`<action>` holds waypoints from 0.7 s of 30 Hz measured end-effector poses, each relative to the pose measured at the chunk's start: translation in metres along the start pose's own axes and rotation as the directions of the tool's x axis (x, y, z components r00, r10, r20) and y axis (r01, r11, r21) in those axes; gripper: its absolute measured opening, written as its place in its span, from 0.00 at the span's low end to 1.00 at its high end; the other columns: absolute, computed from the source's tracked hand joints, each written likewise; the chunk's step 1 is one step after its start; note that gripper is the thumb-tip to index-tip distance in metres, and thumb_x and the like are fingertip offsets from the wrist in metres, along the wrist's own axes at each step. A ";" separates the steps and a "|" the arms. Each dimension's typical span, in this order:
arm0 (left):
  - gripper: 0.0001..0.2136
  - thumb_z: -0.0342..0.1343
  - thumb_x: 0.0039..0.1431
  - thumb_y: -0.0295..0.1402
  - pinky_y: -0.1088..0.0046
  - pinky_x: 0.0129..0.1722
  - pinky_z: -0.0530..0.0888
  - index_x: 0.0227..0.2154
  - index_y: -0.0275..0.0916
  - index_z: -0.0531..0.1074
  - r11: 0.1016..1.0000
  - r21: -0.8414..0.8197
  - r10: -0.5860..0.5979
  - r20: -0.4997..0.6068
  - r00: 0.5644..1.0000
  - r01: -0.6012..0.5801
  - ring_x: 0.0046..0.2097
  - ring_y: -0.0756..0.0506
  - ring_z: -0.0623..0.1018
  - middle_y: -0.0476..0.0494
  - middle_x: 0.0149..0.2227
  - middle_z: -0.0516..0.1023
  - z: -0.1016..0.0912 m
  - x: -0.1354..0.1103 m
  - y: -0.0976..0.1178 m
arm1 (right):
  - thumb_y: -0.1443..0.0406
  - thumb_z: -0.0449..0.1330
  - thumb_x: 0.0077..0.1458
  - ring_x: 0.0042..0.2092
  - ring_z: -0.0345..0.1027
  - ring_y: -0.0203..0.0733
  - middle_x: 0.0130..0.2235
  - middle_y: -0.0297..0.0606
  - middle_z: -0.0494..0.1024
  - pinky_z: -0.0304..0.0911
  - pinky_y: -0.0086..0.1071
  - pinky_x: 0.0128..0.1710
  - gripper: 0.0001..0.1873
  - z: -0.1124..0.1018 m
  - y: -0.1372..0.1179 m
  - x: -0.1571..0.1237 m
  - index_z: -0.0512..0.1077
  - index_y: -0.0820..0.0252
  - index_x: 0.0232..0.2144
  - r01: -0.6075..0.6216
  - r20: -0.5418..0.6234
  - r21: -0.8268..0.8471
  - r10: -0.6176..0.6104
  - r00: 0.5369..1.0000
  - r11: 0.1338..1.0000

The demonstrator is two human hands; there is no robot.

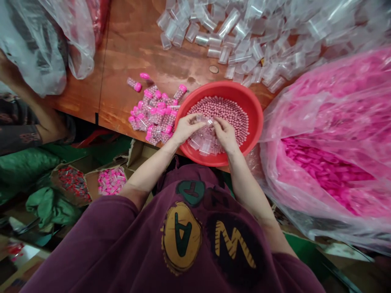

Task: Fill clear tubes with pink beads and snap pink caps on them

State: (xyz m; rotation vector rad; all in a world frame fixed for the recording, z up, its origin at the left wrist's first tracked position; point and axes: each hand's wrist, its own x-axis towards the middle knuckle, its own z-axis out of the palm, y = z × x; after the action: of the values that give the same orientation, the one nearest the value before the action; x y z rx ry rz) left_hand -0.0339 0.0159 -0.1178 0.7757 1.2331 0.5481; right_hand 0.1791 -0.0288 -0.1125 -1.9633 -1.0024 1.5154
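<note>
Purple shirt (134,244) is filling the foreground, the surface (128,61) spreading beyond.
A bag (324,110) of pink pieces (320,167) is bulging at the right; beside it, a red bowl (256,114) is sitting at the surface's near edge, pink-topped vials (160,110) heaping to its left. Over the bowl, the left hand (191,127) and right hand (225,133) are pinching small clear tubes (199,118), both nearly closed and just beside each other. Loose tubes (205,146) are lying on the pink beads (235,118) inside.

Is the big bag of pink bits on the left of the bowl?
No, the bag is right of the bowl, and pink-capped tubes lie on the left.
</note>
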 end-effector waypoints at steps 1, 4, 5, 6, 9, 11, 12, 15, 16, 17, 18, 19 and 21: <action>0.25 0.78 0.65 0.42 0.54 0.68 0.85 0.60 0.37 0.84 0.993 0.112 0.039 -0.025 0.999 -0.036 0.58 0.38 0.89 0.37 0.57 0.91 -0.003 0.005 0.004 | 0.44 0.58 0.78 0.53 0.82 0.60 0.54 0.54 0.88 0.80 0.61 0.63 0.35 -0.003 0.001 0.005 0.81 0.60 0.70 0.052 -0.056 -0.181 -0.063 0.996 0.982; 0.25 0.72 0.71 0.35 0.55 0.70 0.83 0.68 0.39 0.81 0.871 0.468 0.159 0.024 0.987 -0.152 0.61 0.37 0.87 0.34 0.64 0.87 -0.003 0.023 0.017 | 0.52 0.54 0.79 0.69 0.73 0.74 0.68 0.67 0.81 0.71 0.72 0.71 0.32 0.003 -0.001 0.012 0.79 0.65 0.71 0.068 -0.055 -0.589 -0.124 0.991 0.805; 0.27 0.70 0.72 0.33 0.54 0.72 0.82 0.71 0.40 0.80 0.803 0.568 0.172 0.073 0.982 -0.183 0.64 0.35 0.86 0.32 0.67 0.85 -0.001 0.031 0.021 | 0.53 0.54 0.79 0.70 0.70 0.77 0.69 0.69 0.79 0.70 0.73 0.69 0.32 0.009 -0.003 0.010 0.79 0.65 0.72 0.061 -0.019 -0.646 -0.097 0.995 0.761; 0.28 0.69 0.72 0.31 0.54 0.72 0.82 0.73 0.41 0.79 0.727 0.654 0.170 0.121 0.978 -0.207 0.66 0.34 0.85 0.31 0.70 0.82 0.003 0.038 0.023 | 0.53 0.54 0.79 0.69 0.69 0.78 0.69 0.68 0.79 0.71 0.73 0.68 0.32 0.017 -0.005 0.006 0.78 0.64 0.73 0.064 0.021 -0.672 -0.067 0.997 0.738; 0.29 0.59 0.73 0.24 0.53 0.71 0.83 0.75 0.38 0.79 0.501 0.829 0.131 0.212 0.969 -0.249 0.69 0.30 0.84 0.27 0.73 0.79 0.019 0.063 0.027 | 0.53 0.53 0.80 0.69 0.68 0.75 0.72 0.65 0.77 0.71 0.72 0.69 0.33 0.033 -0.010 -0.012 0.76 0.60 0.76 0.113 0.103 -0.658 -0.060 0.993 0.744; 0.27 0.50 0.74 0.20 0.52 0.70 0.83 0.71 0.31 0.81 0.416 0.873 0.123 0.224 0.967 -0.255 0.69 0.29 0.84 0.21 0.70 0.82 0.032 0.078 0.026 | 0.52 0.52 0.82 0.71 0.68 0.73 0.75 0.63 0.76 0.69 0.72 0.72 0.32 0.030 -0.008 -0.023 0.76 0.59 0.76 0.130 0.086 -0.645 -0.098 0.991 0.753; 0.27 0.46 0.74 0.19 0.50 0.70 0.83 0.68 0.27 0.82 0.398 0.882 0.124 0.222 0.967 -0.253 0.69 0.27 0.84 0.17 0.68 0.83 0.039 0.084 0.024 | 0.52 0.52 0.82 0.71 0.69 0.73 0.75 0.63 0.76 0.69 0.72 0.73 0.32 0.023 -0.005 -0.026 0.76 0.59 0.76 0.128 0.058 -0.641 -0.118 0.991 0.757; 0.27 0.43 0.72 0.15 0.47 0.71 0.82 0.62 0.20 0.84 0.375 0.892 0.098 0.234 0.967 -0.254 0.69 0.25 0.84 0.12 0.64 0.84 0.066 0.095 0.017 | 0.56 0.51 0.81 0.73 0.71 0.70 0.74 0.65 0.77 0.69 0.69 0.77 0.32 -0.008 0.009 -0.030 0.76 0.65 0.75 0.069 -0.068 -0.608 -0.139 0.988 0.791; 0.26 0.44 0.71 0.14 0.47 0.71 0.82 0.61 0.20 0.84 0.372 0.893 0.074 0.244 0.967 -0.254 0.69 0.25 0.84 0.12 0.64 0.84 0.076 0.097 0.014 | 0.58 0.50 0.80 0.73 0.72 0.68 0.72 0.66 0.78 0.69 0.67 0.78 0.32 -0.018 0.014 -0.029 0.76 0.67 0.74 0.045 -0.109 -0.585 -0.133 0.985 0.810; 0.26 0.45 0.70 0.14 0.49 0.72 0.81 0.61 0.21 0.84 0.376 0.891 0.048 0.254 0.966 -0.253 0.70 0.26 0.84 0.14 0.65 0.84 0.086 0.097 0.010 | 0.59 0.50 0.80 0.73 0.73 0.67 0.71 0.67 0.79 0.69 0.65 0.79 0.32 -0.026 0.019 -0.028 0.76 0.69 0.74 0.027 -0.140 -0.559 -0.127 0.982 0.828; 0.26 0.45 0.70 0.13 0.49 0.73 0.80 0.60 0.22 0.85 0.392 0.886 0.024 0.261 0.965 -0.249 0.71 0.27 0.84 0.15 0.66 0.84 0.096 0.097 0.006 | 0.60 0.49 0.79 0.72 0.75 0.66 0.69 0.67 0.80 0.70 0.64 0.79 0.32 -0.033 0.023 -0.028 0.77 0.70 0.72 0.017 -0.160 -0.536 -0.121 0.980 0.844; 0.26 0.46 0.70 0.13 0.50 0.74 0.80 0.60 0.23 0.85 0.428 0.871 0.007 0.264 0.965 -0.241 0.71 0.28 0.83 0.16 0.67 0.84 0.106 0.097 0.002 | 0.60 0.49 0.79 0.71 0.76 0.66 0.67 0.67 0.81 0.70 0.64 0.79 0.31 -0.037 0.026 -0.029 0.78 0.70 0.71 0.012 -0.172 -0.517 -0.118 0.978 0.856; 0.25 0.46 0.71 0.14 0.49 0.74 0.80 0.60 0.27 0.85 0.519 0.823 0.003 0.270 0.963 -0.232 0.72 0.30 0.83 0.21 0.68 0.83 0.121 0.095 -0.006 | 0.59 0.50 0.78 0.68 0.78 0.66 0.65 0.65 0.83 0.73 0.64 0.78 0.30 -0.039 0.029 -0.034 0.81 0.67 0.68 0.020 -0.184 -0.490 -0.127 0.975 0.871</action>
State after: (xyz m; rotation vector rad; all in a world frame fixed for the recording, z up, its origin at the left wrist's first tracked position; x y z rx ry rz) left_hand 0.1076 0.0555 -0.1646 1.7341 1.1942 -0.1202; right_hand 0.2199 -0.0708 -0.1015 -2.3283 -1.4506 1.0450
